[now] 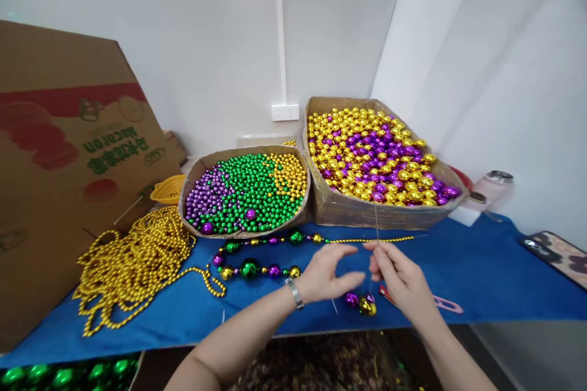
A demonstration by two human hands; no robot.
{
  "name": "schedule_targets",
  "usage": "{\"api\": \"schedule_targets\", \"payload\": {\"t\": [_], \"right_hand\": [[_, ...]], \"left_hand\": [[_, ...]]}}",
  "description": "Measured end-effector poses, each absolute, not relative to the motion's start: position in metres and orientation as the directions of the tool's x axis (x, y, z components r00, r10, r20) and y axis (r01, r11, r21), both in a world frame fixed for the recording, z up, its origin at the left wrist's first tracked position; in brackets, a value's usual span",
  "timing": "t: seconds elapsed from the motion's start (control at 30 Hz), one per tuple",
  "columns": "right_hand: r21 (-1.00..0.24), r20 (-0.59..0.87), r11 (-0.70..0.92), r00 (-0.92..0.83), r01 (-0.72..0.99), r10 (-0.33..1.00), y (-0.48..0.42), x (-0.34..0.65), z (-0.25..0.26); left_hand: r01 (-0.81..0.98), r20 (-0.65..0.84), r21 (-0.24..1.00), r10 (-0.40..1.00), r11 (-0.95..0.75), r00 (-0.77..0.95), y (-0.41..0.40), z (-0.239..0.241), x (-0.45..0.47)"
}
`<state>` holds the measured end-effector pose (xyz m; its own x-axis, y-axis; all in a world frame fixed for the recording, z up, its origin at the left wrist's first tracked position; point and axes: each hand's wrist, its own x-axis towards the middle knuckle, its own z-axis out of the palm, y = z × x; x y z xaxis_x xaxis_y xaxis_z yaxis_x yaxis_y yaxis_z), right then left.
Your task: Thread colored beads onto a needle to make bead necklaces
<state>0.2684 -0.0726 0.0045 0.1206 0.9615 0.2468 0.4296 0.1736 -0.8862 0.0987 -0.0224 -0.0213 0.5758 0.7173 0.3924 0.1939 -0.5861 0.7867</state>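
Low in the middle of the frame: left hand (pixel 326 275) with a watch (pixel 294 293) at the wrist, fingers loosely spread, thumb and forefinger reaching right, nothing visibly clamped between them. Just beside it, right hand (pixel 400 278), thumb and forefinger pressed together on a thin wire (pixel 376 220) that rises straight up past the fingertips. Below the pinch, 2 or 3 beads (pixel 361 303) in purple and gold, hanging or resting near the front edge of the blue table (pixel 495 269); cannot tell whether already on the wire. Under the right wrist, a red and pink tool (pixel 440 303), partly hidden.

Judged by look: wire stiff but springy, very light, slippery and hard to see, best pinched close to the tip. Beads light, hard, glossy, quick to roll; best held between 2 fingertips with the hole turned to the wire.

Further up the frame, a strand of large beads (pixel 257 259) in green, purple and gold, looped on the cloth. Left of it, a heap of gold bead chain (pixel 132 263). Behind, a round box (pixel 245 192) of small beads, and to the upper right a larger box (pixel 371 156) of gold and purple ones. Far right, a phone (pixel 557 252).
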Motion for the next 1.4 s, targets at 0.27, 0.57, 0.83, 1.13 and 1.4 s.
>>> {"api": "schedule_targets", "payload": {"t": [0.27, 0.57, 0.83, 1.13, 1.4], "right_hand": [[-0.954, 0.281, 0.217, 0.367, 0.205, 0.887, -0.066, 0.306, 0.027], [-0.985, -0.038, 0.074, 0.612, -0.157, 0.790, -0.058, 0.370, -0.033], [-0.967, -0.166, -0.005, 0.610, -0.257, 0.775, -0.050, 0.357, -0.078], [-0.969, -0.177, -0.031, 0.599, -0.246, 0.781, -0.034, 0.345, -0.088], [-0.971, -0.187, -0.064, 0.562, -0.230, 0.806, -0.042, 0.329, -0.094]], "left_hand": [[0.626, 0.029, 0.198, 0.643, -0.754, 0.766, -0.026, -0.096, 0.095], [0.701, -0.014, 0.136, 0.706, -0.700, 0.708, -0.029, -0.095, 0.032], [0.796, 0.048, 0.135, 0.806, -0.590, 0.590, -0.038, -0.098, -0.016], [0.949, 0.032, -0.005, 0.948, -0.315, 0.315, -0.039, -0.101, -0.079], [0.970, 0.291, 0.114, 0.941, -0.216, 0.175, -0.081, -0.088, -0.177]]}}
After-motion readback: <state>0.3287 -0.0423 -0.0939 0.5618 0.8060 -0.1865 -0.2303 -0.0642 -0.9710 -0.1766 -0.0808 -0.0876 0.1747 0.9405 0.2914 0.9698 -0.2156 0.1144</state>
